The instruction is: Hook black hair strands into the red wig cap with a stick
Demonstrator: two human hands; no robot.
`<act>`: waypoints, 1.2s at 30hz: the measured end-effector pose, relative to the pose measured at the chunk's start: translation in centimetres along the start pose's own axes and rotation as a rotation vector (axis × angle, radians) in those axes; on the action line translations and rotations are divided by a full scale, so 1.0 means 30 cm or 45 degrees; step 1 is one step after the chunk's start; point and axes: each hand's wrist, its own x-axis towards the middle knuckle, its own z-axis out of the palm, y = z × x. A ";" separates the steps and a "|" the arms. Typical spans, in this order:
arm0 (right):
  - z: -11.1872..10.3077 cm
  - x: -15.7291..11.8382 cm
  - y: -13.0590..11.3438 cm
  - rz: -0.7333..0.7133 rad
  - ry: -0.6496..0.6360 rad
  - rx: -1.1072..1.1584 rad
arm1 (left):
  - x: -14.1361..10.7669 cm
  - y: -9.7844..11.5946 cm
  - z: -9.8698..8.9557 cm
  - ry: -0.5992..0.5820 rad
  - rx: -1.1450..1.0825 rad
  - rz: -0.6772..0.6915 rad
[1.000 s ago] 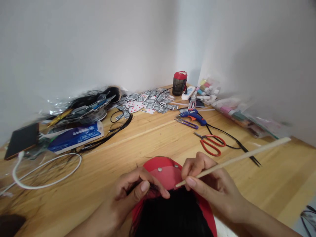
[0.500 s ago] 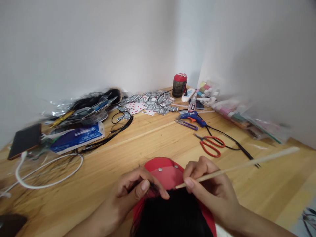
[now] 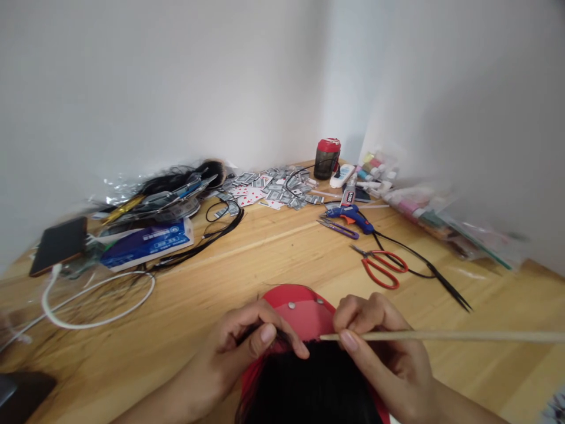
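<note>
The left hand (image 3: 247,344) pinches dark strands (image 3: 282,337), the right hand (image 3: 384,353) a pale stick (image 3: 463,336); black hair (image 3: 309,383) on a red piece (image 3: 306,321) lies at 4 o'clock of the left hand, 8 o'clock of the right. Lettering on the tube (image 3: 348,195) at the hands' 1 o'clock and blue packet (image 3: 148,243) at 10 o'clock is too small to read surely

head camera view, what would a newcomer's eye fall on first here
Probably the bright red form at bottom centre, with black hair covering its near part. Next, perhaps, the long pale stick in the right hand, its tip by the hair's far edge. Beyond, scattered playing cards lie toward the wall, and red-handled scissors lie right of centre.
</note>
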 end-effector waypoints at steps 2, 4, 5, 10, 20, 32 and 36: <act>0.002 -0.002 0.002 -0.014 0.000 -0.013 | -0.001 0.002 -0.001 -0.009 -0.010 -0.012; 0.002 -0.003 0.002 -0.042 -0.013 -0.035 | -0.001 0.003 -0.001 -0.016 -0.010 -0.006; 0.001 -0.003 0.002 -0.059 -0.019 -0.050 | 0.000 0.003 -0.001 -0.014 -0.006 -0.001; -0.003 -0.002 0.002 -0.162 -0.024 -0.110 | -0.006 -0.012 0.002 -0.021 -0.115 -0.006; 0.007 0.010 0.002 0.105 0.064 0.210 | -0.005 -0.031 -0.005 0.047 -0.170 -0.053; 0.012 0.014 0.017 0.315 0.089 0.516 | 0.006 -0.057 -0.009 0.255 -0.448 -0.177; 0.013 0.012 0.015 0.260 0.097 0.432 | 0.003 -0.051 -0.012 0.267 -0.414 -0.161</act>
